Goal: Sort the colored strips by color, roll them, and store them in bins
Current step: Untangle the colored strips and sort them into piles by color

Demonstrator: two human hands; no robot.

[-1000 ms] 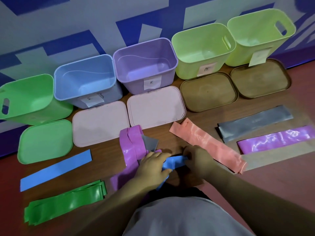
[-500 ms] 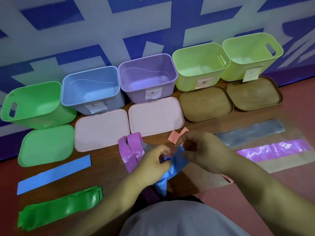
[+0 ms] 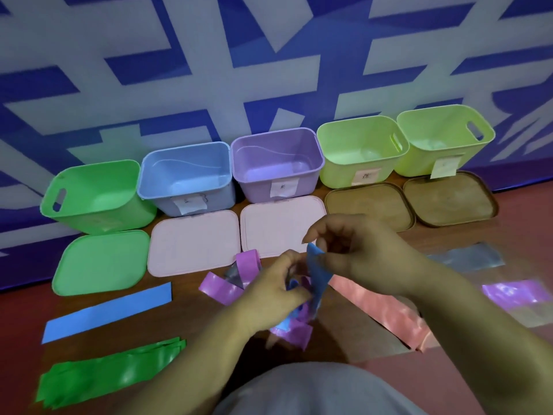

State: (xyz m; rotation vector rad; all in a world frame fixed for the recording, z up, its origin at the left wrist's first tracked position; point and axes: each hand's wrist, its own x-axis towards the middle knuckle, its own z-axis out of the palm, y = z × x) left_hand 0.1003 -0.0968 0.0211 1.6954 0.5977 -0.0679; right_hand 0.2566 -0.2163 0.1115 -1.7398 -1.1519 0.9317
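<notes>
A blue strip (image 3: 317, 272) is lifted off the table between my two hands. My right hand (image 3: 356, 253) pinches its upper end, and my left hand (image 3: 273, 290) grips its lower part above a tangle of purple strips (image 3: 223, 290) with a grey piece among them. On the left lie a flat blue strip (image 3: 107, 311) and a stack of green strips (image 3: 110, 371). A pink strip (image 3: 386, 314) lies to the right, with a grey strip (image 3: 469, 257) and a purple strip (image 3: 514, 292) beyond my right arm.
Five open bins stand along the wall: green bin (image 3: 92, 196), blue bin (image 3: 185, 178), purple bin (image 3: 276, 163) and two yellow-green bins (image 3: 359, 151) (image 3: 443, 139). Their lids lie in front: green lid (image 3: 100, 263), two pink lids (image 3: 194, 242), two brown lids (image 3: 371, 206).
Both hands have risen from the table with the blue strip; my right hand now holds its end higher. The view has tilted upward, showing more wall.
</notes>
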